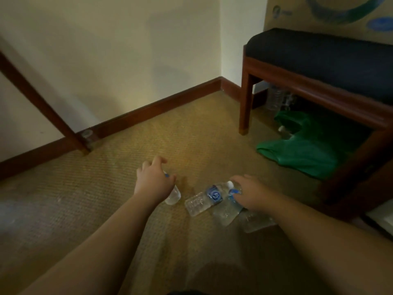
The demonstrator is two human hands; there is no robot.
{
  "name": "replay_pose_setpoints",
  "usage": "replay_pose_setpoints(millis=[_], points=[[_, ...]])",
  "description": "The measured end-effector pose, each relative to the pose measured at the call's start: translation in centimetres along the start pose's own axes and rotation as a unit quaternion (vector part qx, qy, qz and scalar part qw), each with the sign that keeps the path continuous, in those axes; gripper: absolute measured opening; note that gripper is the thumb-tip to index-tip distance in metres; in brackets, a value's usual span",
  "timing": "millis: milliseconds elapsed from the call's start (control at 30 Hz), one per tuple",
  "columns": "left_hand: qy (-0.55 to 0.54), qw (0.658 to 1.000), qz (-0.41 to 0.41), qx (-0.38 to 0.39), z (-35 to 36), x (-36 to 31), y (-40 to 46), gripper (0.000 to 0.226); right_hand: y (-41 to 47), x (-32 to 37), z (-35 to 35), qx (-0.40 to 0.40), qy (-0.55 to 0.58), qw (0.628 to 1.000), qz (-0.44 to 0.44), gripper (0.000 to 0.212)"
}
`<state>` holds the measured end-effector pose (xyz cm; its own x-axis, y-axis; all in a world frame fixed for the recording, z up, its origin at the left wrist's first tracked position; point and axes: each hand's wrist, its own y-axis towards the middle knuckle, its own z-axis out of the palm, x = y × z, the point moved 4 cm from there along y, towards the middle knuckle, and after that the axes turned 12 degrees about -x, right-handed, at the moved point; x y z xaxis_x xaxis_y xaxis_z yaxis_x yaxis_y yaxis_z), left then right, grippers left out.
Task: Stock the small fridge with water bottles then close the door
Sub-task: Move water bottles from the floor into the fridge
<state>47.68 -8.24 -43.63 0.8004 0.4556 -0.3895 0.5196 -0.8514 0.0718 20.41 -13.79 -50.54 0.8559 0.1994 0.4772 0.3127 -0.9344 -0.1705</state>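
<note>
Several clear water bottles lie on the tan carpet. My left hand (154, 179) reaches down over one small bottle (173, 195), with the thumb curled round its neck by the blue cap. My right hand (252, 193) grips the neck of a second bottle (226, 209) at its blue cap. Just left of that hand lies a blue-labelled bottle (203, 199) with a white cap, touching the fingers. A further bottle (255, 221) lies partly hidden under my right wrist. No fridge is in view.
A wooden bench (297, 81) with a dark cushion stands at the right, a cardboard box (319, 15) on it. Under it lie a green bag (302, 150) and more bottles (276, 99). A slanted wooden leg (42, 103) stands at the left by the baseboard.
</note>
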Motion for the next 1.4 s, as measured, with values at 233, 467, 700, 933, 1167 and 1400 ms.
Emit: replay_pose_setpoints(millis=[233, 467, 700, 933, 1167, 1400], points=[[-0.021, 0.982, -0.171, 0.077, 6.4, 5.9, 3.4, 0.091, 5.1, 1.0, 7.9, 0.053, -0.103, 0.993, 0.027, 0.085], [-0.101, 0.947, -0.276, 0.132, 12.1, 7.8, 4.8, 0.095, 4.5, 2.3, 11.0, -0.007, -0.246, 0.969, 0.0, 0.068], [-0.138, 0.941, -0.261, 0.168, 14.2, 8.6, 3.2, 0.074, 3.6, 2.8, 11.3, -0.001, -0.143, 0.987, 0.073, 0.067], [0.05, 0.894, -0.249, 0.369, 11.0, 9.5, 1.5, 0.032, 3.6, 3.4, 10.9, 0.028, -0.21, 0.977, 0.013, 0.068], [-0.02, 0.961, -0.189, 0.202, 16.6, 10.6, 5.7, 0.138, 2.1, 4.4, 9.6, 0.076, -0.276, 0.953, -0.094, 0.069], [-0.063, 0.971, -0.209, 0.101, 13.7, 10.2, 2.9, 0.093, -1.8, 5.9, 4.8, 0.044, -0.063, 0.989, -0.125, 0.036]])
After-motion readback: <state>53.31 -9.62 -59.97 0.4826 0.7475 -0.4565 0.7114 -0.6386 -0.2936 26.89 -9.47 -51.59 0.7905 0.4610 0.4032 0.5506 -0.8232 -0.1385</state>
